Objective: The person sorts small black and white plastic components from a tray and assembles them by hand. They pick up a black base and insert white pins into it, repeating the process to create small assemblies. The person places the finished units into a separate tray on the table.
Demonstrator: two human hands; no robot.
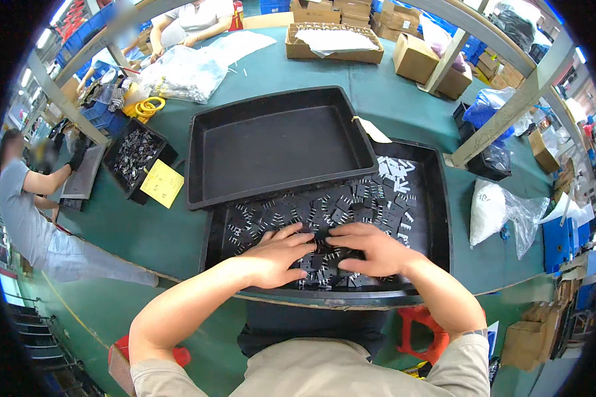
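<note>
One left hand (275, 258), one right hand (374, 250), fingertips indistinct among black parts (361, 215), any grip unclear

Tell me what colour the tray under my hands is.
The tray is black, seen best in the head view.

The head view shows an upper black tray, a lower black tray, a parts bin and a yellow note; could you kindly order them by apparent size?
1. Lower black tray and upper black tray: unsure, as one partly covers the other.
2. Parts bin
3. Yellow note
</note>
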